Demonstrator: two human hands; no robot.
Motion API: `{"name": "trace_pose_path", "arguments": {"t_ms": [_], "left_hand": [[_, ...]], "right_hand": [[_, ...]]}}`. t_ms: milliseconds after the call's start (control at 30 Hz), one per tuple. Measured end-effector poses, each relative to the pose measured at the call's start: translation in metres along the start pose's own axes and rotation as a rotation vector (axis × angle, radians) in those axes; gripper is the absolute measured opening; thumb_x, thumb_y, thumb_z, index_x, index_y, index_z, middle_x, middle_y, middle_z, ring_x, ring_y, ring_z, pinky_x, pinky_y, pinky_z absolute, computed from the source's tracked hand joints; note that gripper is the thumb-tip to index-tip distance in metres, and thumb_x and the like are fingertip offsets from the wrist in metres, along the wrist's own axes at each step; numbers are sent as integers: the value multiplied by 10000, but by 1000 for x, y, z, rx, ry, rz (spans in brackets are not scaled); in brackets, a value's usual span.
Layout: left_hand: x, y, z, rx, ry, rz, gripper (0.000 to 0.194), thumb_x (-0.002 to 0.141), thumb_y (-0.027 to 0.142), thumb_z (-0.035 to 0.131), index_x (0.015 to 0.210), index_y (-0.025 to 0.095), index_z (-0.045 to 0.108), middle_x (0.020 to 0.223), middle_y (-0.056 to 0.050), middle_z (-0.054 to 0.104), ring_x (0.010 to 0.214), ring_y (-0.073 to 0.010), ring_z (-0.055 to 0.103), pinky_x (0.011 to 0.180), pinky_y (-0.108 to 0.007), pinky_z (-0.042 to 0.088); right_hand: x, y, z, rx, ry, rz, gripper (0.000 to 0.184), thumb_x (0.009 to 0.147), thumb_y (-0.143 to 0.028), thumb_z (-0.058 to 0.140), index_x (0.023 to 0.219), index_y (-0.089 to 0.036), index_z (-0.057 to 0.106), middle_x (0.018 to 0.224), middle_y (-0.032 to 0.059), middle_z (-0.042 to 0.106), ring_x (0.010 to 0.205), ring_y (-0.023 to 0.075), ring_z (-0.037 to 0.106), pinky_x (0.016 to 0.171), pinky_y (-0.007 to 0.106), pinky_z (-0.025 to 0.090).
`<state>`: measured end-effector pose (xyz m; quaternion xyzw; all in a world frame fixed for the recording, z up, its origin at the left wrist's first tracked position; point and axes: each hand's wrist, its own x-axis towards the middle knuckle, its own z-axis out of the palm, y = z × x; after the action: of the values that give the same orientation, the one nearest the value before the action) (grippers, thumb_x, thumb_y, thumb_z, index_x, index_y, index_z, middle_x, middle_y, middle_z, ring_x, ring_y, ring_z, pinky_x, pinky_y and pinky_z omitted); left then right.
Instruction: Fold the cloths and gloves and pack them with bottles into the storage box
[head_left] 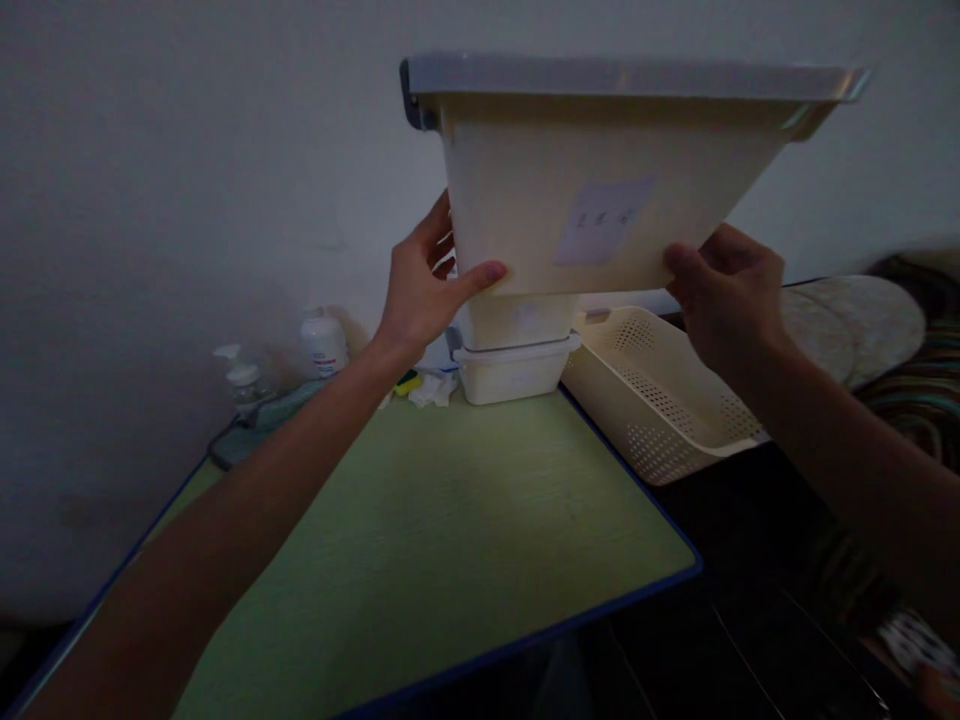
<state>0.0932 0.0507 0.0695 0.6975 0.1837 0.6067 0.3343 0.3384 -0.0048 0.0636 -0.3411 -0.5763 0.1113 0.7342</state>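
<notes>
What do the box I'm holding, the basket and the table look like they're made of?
Box: probably smooth plastic with a slight sheen, from the glint at a top corner. Basket: likely matte moulded plastic, given its rows of small holes. Table: perhaps laminate, its green top faintly streaked; painted wood is possible.

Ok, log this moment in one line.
left hand: holding labelled box; right hand: holding same box; lid: on; behind: stacked boxes
</notes>
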Motion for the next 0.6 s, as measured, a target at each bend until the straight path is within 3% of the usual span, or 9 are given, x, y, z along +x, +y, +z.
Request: {"name": "trace_pose_path", "arguments": {"t_ms": [267, 433, 600], "left_hand": [[-63, 7, -12, -16, 46, -112, 601, 561, 180, 792, 1105, 212, 539, 1198, -59, 582, 1216, -286, 479, 991, -429, 422], [-96, 5, -38, 48, 67, -152, 649, 503, 225, 809, 1087, 203, 529, 1185, -74, 592, 1166, -274, 524, 1002, -450, 408], [-126, -4, -70, 63, 121, -226, 611, 448, 268, 832, 983, 212, 543, 1125, -71, 622, 1129, -275, 554, 1010, -455, 407]], "right_hand": [[-68, -20, -4, -39, 44, 91, 289, 563, -332, 788, 816, -268, 666, 936, 10, 697, 918, 237, 636, 932, 480, 456], [-99, -16, 9, -37, -12, 168, 357, 536, -288, 809, 845, -256, 635, 936, 18, 683, 945, 234, 634, 883, 467, 504], [-127, 1, 35, 19, -72, 322, 415, 508, -250, 817, 859, -267, 596, 950, 1, 673, 967, 226, 632, 874, 457, 530]]}}
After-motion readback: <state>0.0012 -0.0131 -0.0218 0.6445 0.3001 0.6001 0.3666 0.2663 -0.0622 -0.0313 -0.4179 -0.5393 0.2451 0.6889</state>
